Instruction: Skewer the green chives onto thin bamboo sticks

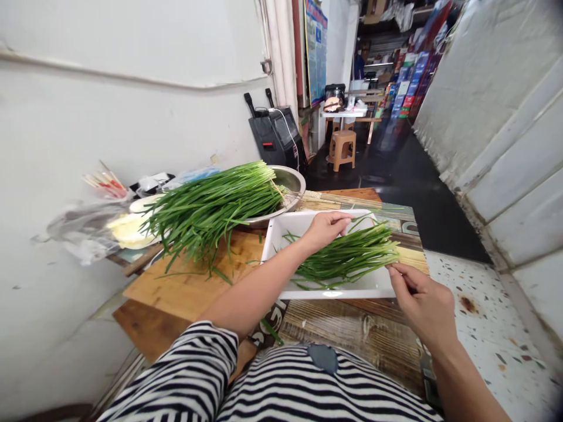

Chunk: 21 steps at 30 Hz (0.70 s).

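Note:
A bundle of garlic chives (347,258) lies in a white rectangular tray (334,294), its pale stem ends over the right rim. My left hand (325,231) is above the tray's far side, thumb and fingers pinched on a thin green chive blade. At the near right corner, my right hand (422,299) has its fingertips pinched at the stem ends of the chives; exactly how many stems it grips is too small to tell. A larger bunch of garlic chives (220,199) rests across a metal bowl (295,186), leaves hanging left.
Under the tray is a wood-patterned table (343,322), with a wooden board (176,287) at left. Plastic bags (83,231) and skewers (108,183) sit by the wall. Beyond are a black speaker-like case (279,138), a brown stool (342,149) and stacked boxes (409,88).

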Tool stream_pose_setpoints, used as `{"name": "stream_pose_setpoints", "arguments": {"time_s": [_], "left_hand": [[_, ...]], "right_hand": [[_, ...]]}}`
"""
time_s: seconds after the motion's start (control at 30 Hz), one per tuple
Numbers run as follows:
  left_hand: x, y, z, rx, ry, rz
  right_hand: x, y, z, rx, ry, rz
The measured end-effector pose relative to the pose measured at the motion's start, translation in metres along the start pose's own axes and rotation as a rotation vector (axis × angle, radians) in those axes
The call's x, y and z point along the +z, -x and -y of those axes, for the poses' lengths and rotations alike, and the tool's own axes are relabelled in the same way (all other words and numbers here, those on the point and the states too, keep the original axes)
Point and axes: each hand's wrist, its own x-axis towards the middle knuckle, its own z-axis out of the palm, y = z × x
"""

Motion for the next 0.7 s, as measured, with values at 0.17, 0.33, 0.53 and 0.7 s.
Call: {"name": "stream_pose_setpoints", "arguments": {"time_s": [0.17,0.33,0.53,0.7], "left_hand": [[0.004,0.002,-0.004,-0.005,0.015,-0.010],[0.007,0.006,-0.019,0.051,-0.015,0.017],[0.008,0.003,-0.021,0.081,-0.015,-0.031],[0.009,0.002,-0.022,0.008,0.020,-0.043]], "right_hand": [[0.001,-0.001,0.000,-0.008,-0.004,0.003],[-0.001,0.001,0.000,-0.013,-0.011,0.006],[-0.003,0.002,0.001,-0.011,0.000,0.026],[-0.002,0.002,0.001,-0.034,-0.005,0.028]]}}
